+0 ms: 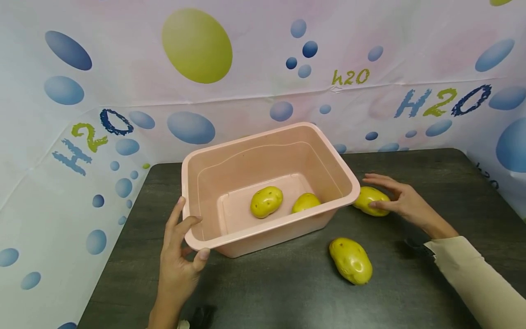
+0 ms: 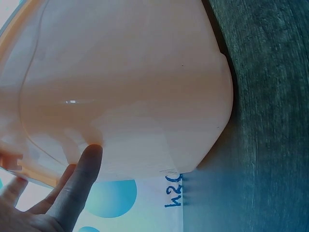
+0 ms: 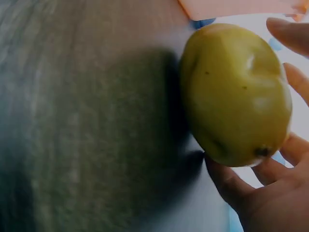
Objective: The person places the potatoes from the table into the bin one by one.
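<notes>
A pink plastic tub point(image 1: 255, 169) stands slightly turned on the dark table. Inside it lie two yellow potatoes, one near the middle point(image 1: 266, 202) and one partly hidden by the front rim point(image 1: 306, 202). My left hand point(image 1: 178, 262) grips the tub's near left corner, with fingers over the rim and the thumb at the front. The left wrist view shows its fingers point(image 2: 79, 186) against the tub wall. To the right of the tub, my right hand point(image 1: 404, 203) holds another potato point(image 3: 236, 96) between thumb and fingers. One more potato point(image 1: 351, 261) lies on the table in front.
The dark wooden table point(image 1: 263, 297) ends at a white sheet point(image 1: 255, 55) printed with coloured bubbles and H2O lettering. This sheet hangs right behind the tub and along the left side.
</notes>
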`<move>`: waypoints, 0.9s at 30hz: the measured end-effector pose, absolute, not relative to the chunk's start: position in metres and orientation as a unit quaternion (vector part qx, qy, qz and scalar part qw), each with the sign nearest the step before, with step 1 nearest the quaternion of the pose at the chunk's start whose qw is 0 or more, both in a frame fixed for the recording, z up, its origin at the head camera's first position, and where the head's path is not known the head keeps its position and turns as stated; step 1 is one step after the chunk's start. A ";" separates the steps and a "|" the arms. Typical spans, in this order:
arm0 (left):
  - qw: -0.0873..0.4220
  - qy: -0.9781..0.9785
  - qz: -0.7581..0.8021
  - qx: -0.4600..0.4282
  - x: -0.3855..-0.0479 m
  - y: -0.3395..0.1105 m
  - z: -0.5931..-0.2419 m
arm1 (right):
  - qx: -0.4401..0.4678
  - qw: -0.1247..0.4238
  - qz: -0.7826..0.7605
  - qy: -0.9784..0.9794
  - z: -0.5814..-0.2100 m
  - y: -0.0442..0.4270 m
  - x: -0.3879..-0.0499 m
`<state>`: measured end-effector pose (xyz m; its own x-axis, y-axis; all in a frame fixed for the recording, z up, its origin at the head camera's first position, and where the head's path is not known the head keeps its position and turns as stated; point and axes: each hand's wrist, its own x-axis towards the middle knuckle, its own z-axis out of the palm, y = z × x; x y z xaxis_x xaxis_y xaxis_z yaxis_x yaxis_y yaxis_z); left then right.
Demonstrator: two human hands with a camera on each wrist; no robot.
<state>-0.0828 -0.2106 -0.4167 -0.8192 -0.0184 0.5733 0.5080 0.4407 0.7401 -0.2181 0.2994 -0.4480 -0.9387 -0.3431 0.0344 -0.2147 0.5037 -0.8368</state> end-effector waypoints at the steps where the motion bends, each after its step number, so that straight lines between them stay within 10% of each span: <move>1: 0.260 -0.809 -0.505 -0.152 -0.083 -0.211 -0.417 | -0.165 0.067 -0.467 0.866 -0.449 0.298 -0.218; 27: 0.258 -0.804 -0.513 -0.154 -0.084 -0.210 -0.419 | -0.198 0.080 -0.407 0.888 -0.450 0.287 -0.213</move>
<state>-0.0841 -0.2104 -0.4190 -0.8193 -0.0162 0.5731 0.5129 0.4259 0.7454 -0.2126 0.2873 -0.4505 -0.9090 -0.4163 0.0184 -0.2859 0.5909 -0.7544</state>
